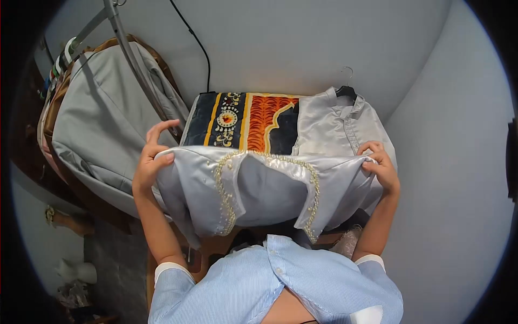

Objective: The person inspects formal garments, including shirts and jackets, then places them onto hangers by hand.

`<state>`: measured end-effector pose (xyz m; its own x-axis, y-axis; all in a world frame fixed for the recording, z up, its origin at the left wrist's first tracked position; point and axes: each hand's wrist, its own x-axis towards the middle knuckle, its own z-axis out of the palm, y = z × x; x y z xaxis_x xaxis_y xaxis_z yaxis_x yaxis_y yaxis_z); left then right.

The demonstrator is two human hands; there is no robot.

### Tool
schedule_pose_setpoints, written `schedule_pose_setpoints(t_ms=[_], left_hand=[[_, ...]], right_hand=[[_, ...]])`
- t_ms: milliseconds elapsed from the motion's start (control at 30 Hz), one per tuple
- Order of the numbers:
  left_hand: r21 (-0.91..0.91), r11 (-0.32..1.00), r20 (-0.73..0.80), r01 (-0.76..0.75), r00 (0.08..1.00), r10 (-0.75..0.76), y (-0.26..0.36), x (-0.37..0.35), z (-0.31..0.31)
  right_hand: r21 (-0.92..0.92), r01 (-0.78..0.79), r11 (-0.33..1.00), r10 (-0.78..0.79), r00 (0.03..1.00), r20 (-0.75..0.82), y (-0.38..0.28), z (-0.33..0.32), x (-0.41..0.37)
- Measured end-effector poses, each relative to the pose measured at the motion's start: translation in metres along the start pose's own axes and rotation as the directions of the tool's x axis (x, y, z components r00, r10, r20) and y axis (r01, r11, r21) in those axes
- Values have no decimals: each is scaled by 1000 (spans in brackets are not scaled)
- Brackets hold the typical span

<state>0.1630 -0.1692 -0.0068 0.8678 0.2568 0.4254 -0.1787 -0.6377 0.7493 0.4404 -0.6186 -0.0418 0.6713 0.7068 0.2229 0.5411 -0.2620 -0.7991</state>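
Hold jacket (197, 178) stretched before torso (237, 281) between left hand (151, 156) and right hand (383, 166); pinch a shoulder in each, with right fingers curled in, left ones partly splayed past the thumb. Pull evenly; spare beads (314, 189).

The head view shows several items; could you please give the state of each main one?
Beaded garment: raised, spread between both hands
Left hand: pinching its edge
Right hand: gripping its edge
Silver shirt: laid out, hanger at collar
Patterned cloth: spread, partly covered
Grey clothes: hanging on rack
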Motion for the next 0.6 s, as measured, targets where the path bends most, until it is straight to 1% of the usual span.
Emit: schedule_pose_setpoints(t_ms=[33, 67, 100, 167, 200, 233, 267, 300, 367, 400, 467, 500, 533, 567, 600], left_hand=[[151, 988, -36, -23, 999, 29, 5, 8, 2], [278, 960, -75, -28, 996, 51, 10, 16, 2], [371, 928, -147, -21, 986, 81, 9, 22, 2], [340, 935, -184, -97, 969, 168, 19, 38, -4], [355, 923, -195, -150, 954, 229, 22, 47, -8], [393, 904, -185, -170, 948, 259, 28, 57, -14], [423, 893, -217, -152, 940, 263, 32, 67, -17], [408, 902, -244, -141, 935, 257, 30, 80, -21], [471, 875, -226, -112, 943, 243, 19, 111, -31], [454, 887, -264, -84, 938, 224, 9, 128, -30], [413, 909, -301, -45, 936, 184, -24, 166, -24], [404, 915, -319, 9, 938, 132, -43, 186, -20], [485, 874, -303, 30, 943, 136, -70, 205, -15], [500, 862, -342, 86, 934, 105, -110, 224, -3], [579, 794, -312, 187, 950, 4, -113, 230, 17]], right_hand=[[-93, 16, 996, -18, 1000, -19, -10, -5, 3], [-67, 82, 994, -82, 997, 3, -12, -12, 7], [-24, 109, 994, -108, 994, 18, -19, -21, 11], [-4, 184, 983, -183, 981, -69, -29, -33, 24], [-10, 193, 981, -193, 976, -101, -42, -40, 31], [-90, 229, 969, -238, 965, -113, -50, -49, 43], [-111, 200, 973, -217, 962, -165, -62, -52, 52], [-181, 181, 967, -215, 957, -193, -67, -59, 65], [-268, 102, 958, -177, 945, -274, -64, -66, 98], [-360, 47, 932, -170, 933, -316, -59, -66, 118], [-546, -94, 833, -163, 901, -403, -39, -57, 162], [-511, -137, 849, -131, 882, -453, -20, -49, 187], [-567, -234, 790, -98, 865, -492, -8, -35, 207], [-585, -306, 751, -75, 841, -536, 6, -18, 225], [-596, -384, 705, -46, 814, -579, 21, -1, 235]])
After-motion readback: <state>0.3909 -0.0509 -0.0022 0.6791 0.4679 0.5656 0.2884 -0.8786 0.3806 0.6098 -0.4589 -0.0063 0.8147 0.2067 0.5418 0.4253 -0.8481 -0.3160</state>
